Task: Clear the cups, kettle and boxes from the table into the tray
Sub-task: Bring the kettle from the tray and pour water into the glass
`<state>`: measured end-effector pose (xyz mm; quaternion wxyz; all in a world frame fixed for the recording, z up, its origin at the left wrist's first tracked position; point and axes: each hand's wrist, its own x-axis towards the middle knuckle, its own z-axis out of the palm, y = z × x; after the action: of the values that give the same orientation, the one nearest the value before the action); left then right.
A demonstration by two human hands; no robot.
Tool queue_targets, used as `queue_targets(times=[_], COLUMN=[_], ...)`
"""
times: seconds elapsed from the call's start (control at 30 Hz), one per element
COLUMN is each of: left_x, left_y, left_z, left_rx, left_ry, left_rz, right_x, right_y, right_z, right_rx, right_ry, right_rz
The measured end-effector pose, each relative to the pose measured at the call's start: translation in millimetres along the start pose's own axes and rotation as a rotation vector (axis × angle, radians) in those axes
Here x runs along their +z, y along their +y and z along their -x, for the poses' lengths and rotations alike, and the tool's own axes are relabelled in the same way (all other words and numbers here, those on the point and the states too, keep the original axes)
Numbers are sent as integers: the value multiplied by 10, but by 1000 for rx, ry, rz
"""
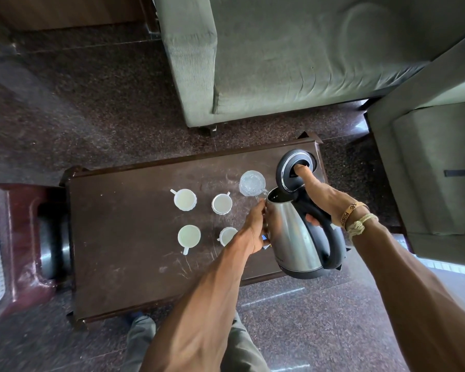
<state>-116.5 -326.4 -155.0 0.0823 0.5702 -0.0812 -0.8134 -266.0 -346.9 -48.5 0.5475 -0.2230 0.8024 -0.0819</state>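
The kettle (297, 237) is at the right centre of the frame, lifted and tilted over the right end of the tabletop (124, 237), its lid (295, 167) swung open. The right hand (325, 202) is closed around the black handle with the thumb pressed on the lid. The left hand (255, 229) is cupped against the steel body near the spout; its fingers are hidden, so how firmly it grips cannot be told. A small blue and white item shows beneath this hand, too covered to identify. Four white cups (185, 199) stand in a loose square at the middle of the tabletop, one partly behind the left hand, and a clear glass cup (252, 182) stands just beside the spout. A dark red tray (19, 251) sits at the left edge of the frame, beyond the tabletop's left end. Risks noted: any water inside could spill through the open lid while the kettle is tilted; the spout or left hand could knock the glass cup over; carrying the kettle across the frame to the tray would pass it over the white cups, which a low swing could strike.
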Motion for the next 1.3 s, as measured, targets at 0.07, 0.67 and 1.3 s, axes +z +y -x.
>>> queue_targets(times=[0.07, 0.67, 1.3], left_x=[3, -72, -173], left_y=[12, -12, 7], left_z=[-16, -157, -6], left_rx=[5, 363, 547], left_ry=[6, 37, -44], left_rz=[-8, -100, -217], right_x=[-8, 169, 336], right_y=[1, 212, 293], right_z=[5, 163, 414], right_rx=[-3, -13, 31], right_ry=[4, 81, 126], right_rz=[-4, -64, 27])
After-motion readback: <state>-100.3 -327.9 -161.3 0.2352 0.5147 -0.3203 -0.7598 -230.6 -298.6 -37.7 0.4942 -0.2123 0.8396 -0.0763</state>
